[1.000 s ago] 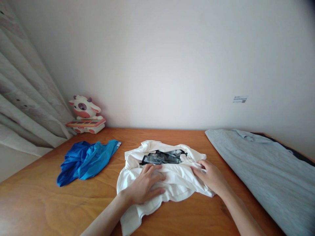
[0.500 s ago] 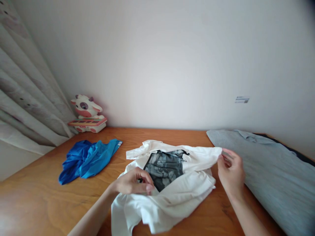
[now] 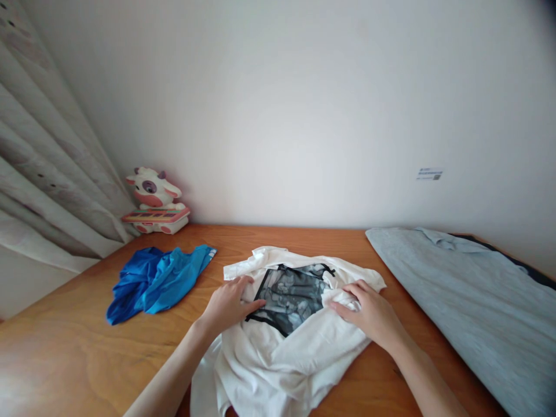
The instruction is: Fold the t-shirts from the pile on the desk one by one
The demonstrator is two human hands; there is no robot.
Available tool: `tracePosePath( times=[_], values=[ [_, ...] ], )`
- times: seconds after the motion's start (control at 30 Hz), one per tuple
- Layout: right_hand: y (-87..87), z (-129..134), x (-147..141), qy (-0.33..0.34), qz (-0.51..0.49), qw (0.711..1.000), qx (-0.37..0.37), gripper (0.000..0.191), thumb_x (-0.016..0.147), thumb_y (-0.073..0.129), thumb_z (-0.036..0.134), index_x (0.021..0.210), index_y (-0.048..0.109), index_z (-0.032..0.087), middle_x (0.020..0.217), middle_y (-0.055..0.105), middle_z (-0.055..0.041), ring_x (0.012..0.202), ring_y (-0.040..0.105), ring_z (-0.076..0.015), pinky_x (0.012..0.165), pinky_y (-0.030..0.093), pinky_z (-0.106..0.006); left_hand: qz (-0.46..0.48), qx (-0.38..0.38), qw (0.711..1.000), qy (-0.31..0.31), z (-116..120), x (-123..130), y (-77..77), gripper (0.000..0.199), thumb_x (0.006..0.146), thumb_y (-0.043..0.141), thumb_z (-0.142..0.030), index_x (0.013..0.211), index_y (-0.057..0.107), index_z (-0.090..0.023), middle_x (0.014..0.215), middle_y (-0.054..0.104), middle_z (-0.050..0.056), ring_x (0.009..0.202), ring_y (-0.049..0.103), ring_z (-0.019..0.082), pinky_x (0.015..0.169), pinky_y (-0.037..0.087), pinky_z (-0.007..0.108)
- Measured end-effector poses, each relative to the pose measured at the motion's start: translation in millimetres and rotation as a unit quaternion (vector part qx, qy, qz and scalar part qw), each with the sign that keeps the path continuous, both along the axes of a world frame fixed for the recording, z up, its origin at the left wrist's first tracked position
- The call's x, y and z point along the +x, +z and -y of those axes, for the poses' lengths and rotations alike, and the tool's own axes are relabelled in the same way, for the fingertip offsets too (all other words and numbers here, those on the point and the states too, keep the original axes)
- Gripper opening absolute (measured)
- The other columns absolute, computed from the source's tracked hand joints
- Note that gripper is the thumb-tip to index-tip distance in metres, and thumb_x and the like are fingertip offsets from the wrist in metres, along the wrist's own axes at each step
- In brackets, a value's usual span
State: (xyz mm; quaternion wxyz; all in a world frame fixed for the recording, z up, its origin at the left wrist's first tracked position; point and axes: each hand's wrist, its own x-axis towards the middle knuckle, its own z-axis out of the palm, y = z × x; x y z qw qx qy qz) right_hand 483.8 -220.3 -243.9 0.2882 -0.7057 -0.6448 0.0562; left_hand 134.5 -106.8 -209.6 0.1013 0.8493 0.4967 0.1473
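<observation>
A white shirt (image 3: pixel 295 359) with a dark grey printed panel (image 3: pixel 291 295) edged in black lies rumpled on the wooden table. Its lower part hangs towards me in loose folds. My left hand (image 3: pixel 230 304) rests on the shirt's left side, thumb and fingers apart, the thumb reaching onto the panel's edge. On the other side, my right hand (image 3: pixel 369 310) has its thumb and fingers around a bunched white fold beside the panel.
Blue clothing (image 3: pixel 160 281) lies crumpled to the left. A grey garment (image 3: pixel 460 295) is spread along the right side. At the back left stands a cow-shaped toy keyboard (image 3: pixel 156 202) near the curtain (image 3: pixel 47 179). The wall (image 3: pixel 278 116) borders the table's far edge.
My right hand has let go of the shirt's right end and moved inward to a fold by the panel. My left hand has moved away from me and spread onto the cloth.
</observation>
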Motion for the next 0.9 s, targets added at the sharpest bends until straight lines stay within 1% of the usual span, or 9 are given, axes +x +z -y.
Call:
tracePosePath(
  times=[0.1,0.23,0.33,0.4,0.5,0.63,0.73,0.8,0.9],
  values=[
    [-0.9,-2.5,2.6,-0.025,0.007,0.999,0.022,0.02,0.09,0.055,0.043,0.089,0.066,0.026,0.097,0.068,-0.0054,0.086,0.067,-0.0252,0.071,0.05,-0.036,-0.01,-0.045,0.998,-0.046,1.5,-1.0,7.4,0.02,0.094,0.06,-0.041,0.102,0.072,-0.027,0.096,0.077,0.005,0.091,0.073,0.026,0.075,0.049,0.03],
    [7.7,-0.8,9.7,-0.095,0.011,0.978,0.186,0.029,0.093,0.05,0.046,0.098,0.07,0.025,0.108,0.065,-0.0118,0.1,0.064,-0.0289,0.085,0.051,-0.041,0.005,-0.025,0.998,-0.055,1.4,1.2,7.6,0.021,0.097,0.05,-0.031,0.092,0.069,-0.026,0.086,0.076,0.005,0.084,0.073,0.026,0.072,0.049,0.031],
    [13.9,1.5,17.0,-0.184,-0.027,0.94,0.284,0.041,0.092,0.051,0.056,0.098,0.072,0.021,0.1,0.062,-0.0146,0.097,0.061,-0.031,0.093,0.049,-0.047,0.173,-0.039,0.984,-0.004,-1.3,7.3,0.4,0.026,0.102,0.041,-0.04,0.106,0.061,-0.025,0.086,0.073,0.004,0.08,0.072,0.023,0.068,0.054,0.032],
    [14.6,0.9,21.4,-0.239,-0.112,0.918,0.295,0.044,0.09,0.054,0.059,0.099,0.07,0.02,0.091,0.063,-0.0123,0.089,0.061,-0.0295,0.089,0.05,-0.048,0.331,-0.057,0.942,-0.006,-2.5,12.3,-3.9,0.031,0.104,0.037,-0.048,0.111,0.054,-0.024,0.095,0.071,0.005,0.087,0.072,0.021,0.07,0.058,0.033],
    [11.7,-4.6,26.4,-0.263,-0.327,0.854,0.309,0.043,0.087,0.059,0.061,0.103,0.062,0.021,0.093,0.066,-0.0082,0.086,0.065,-0.0256,0.085,0.053,-0.044,0.467,-0.028,0.882,-0.053,0.6,15.1,-1.8,0.034,0.103,0.04,-0.055,0.108,0.051,-0.023,0.103,0.067,0.005,0.096,0.068,0.019,0.083,0.06,0.036],
    [7.2,-13.4,37.4,-0.21,-0.507,0.75,0.368,0.037,0.08,0.07,0.056,0.095,0.054,0.026,0.092,0.065,-0.0007,0.088,0.065,-0.0202,0.082,0.053,-0.036,0.428,0.04,0.896,-0.112,11.3,3.2,14.7,0.039,0.1,0.051,-0.054,0.083,0.061,-0.02,0.08,0.063,0.004,0.076,0.061,0.017,0.072,0.053,0.03],
    [1.1,-13.9,55.5,-0.215,-0.495,0.768,0.345,0.031,0.074,0.069,0.051,0.087,0.055,0.026,0.081,0.063,0.0007,0.078,0.064,-0.0211,0.072,0.052,-0.035,0.37,0.019,0.913,-0.171,15.5,-6.6,22.2,0.064,0.102,0.04,-0.058,0.054,0.06,-0.02,0.051,0.052,0.002,0.051,0.049,0.013,0.056,0.044,0.029],
    [-5.7,-10.7,70.1,-0.22,-0.482,0.792,0.304,0.031,0.08,0.055,0.058,0.078,0.053,0.027,0.069,0.06,-0.0005,0.067,0.062,-0.0233,0.063,0.05,-0.037,0.353,0.007,0.923,-0.154,14.7,-7.4,21.2,0.074,0.103,0.032,-0.061,0.044,0.053,-0.021,0.041,0.042,0.001,0.042,0.04,0.012,0.05,0.038,0.029],
    [-16.8,-5.0,86.8,-0.197,-0.444,0.845,0.225,0.051,0.086,0.03,0.072,0.068,0.05,0.029,0.051,0.048,-0.0001,0.05,0.054,-0.0234,0.054,0.047,-0.04,0.312,0.041,0.943,-0.109,10.7,-0.5,15.0,0.073,0.103,0.033,-0.059,0.041,0.043,-0.022,0.042,0.044,0.001,0.043,0.041,0.012,0.052,0.039,0.028]
  ],
)
